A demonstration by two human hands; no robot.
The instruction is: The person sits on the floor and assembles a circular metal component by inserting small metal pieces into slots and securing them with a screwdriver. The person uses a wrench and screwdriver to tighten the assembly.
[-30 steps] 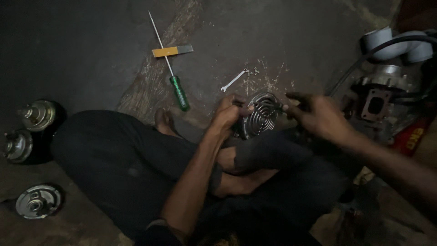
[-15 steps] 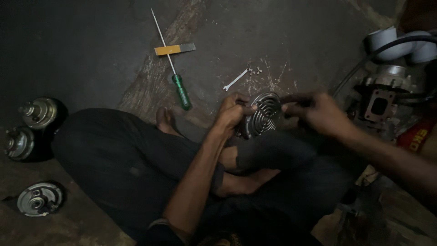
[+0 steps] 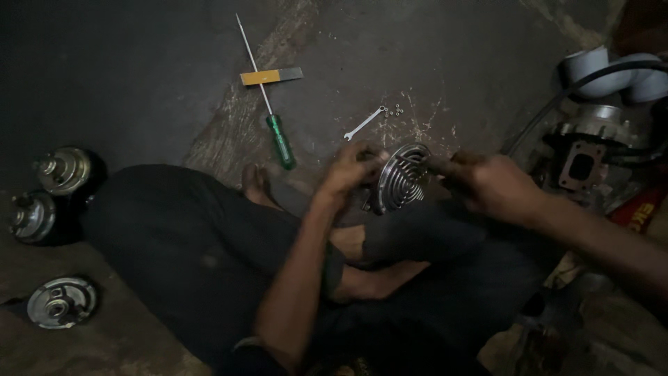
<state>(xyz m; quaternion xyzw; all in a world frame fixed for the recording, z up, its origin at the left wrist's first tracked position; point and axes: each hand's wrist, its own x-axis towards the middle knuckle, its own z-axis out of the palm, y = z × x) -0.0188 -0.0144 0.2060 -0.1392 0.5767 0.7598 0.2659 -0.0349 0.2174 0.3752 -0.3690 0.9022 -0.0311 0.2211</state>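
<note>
I sit cross-legged on a dark floor. My left hand (image 3: 355, 170) grips the left edge of a round metal plate with concentric ring slots (image 3: 400, 179), held tilted above my knee. My right hand (image 3: 487, 184) is closed at the plate's right edge, fingers on its rim or on a small part there; which one is too blurred to tell. A small silver spanner (image 3: 364, 123) and several tiny nuts (image 3: 395, 110) lie on the floor just beyond the plate.
A green-handled screwdriver (image 3: 268, 104) lies across a yellow-and-grey flat tool (image 3: 271, 76) on the floor ahead. Three round metal machine parts (image 3: 62, 169) sit at the left. A metal housing with hoses (image 3: 591, 150) stands at the right.
Both hands have stayed on the ringed plate, shifting slightly; the right hand has closed in against the plate's right edge.
</note>
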